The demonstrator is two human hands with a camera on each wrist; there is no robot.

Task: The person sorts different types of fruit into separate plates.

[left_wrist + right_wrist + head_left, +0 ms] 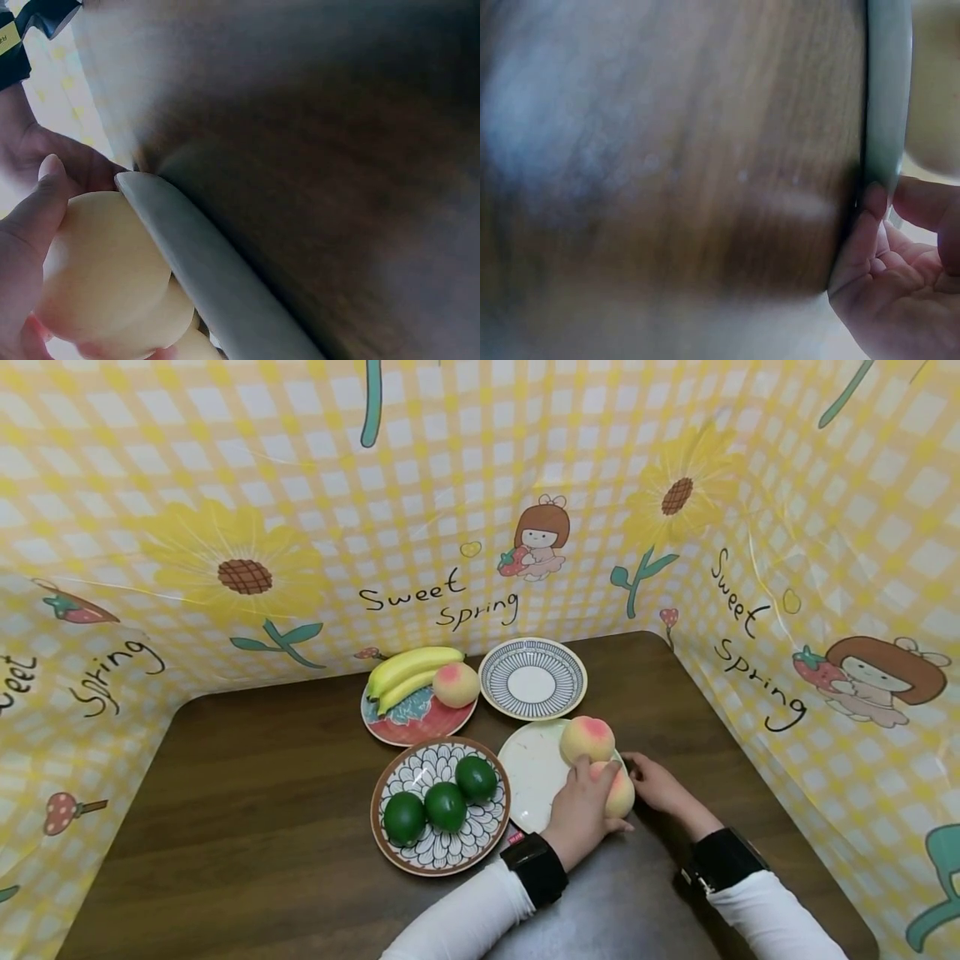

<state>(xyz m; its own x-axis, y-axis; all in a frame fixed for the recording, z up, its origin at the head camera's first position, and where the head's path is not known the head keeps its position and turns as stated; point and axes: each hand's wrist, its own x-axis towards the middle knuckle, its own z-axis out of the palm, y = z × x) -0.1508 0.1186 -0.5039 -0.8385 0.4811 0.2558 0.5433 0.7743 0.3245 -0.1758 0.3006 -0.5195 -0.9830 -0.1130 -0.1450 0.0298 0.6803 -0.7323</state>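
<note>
In the head view my left hand (581, 810) curls its fingers over the nearer peach (621, 793) on a pale plate (528, 768). A second peach (587, 739) lies just behind it on the same plate. From the left wrist, thumb and fingers show round the gripped peach (105, 270), close by the plate's rim. My right hand (663, 787) is at the plate's right edge. Its thumb and fingers pinch the plate's rim (889, 97) in the right wrist view, the thumb on the upper side.
Left of the pale plate, a brown-rimmed plate (384, 852) bears three green, avocado-like fruits (446, 807). Behind it, a red and blue plate (420, 727) carries bananas (412, 672) and another peach (455, 685). A blue-striped plate (532, 681) stands at the back. Patterned cloth walls (450, 485) surround the table (247, 827).
</note>
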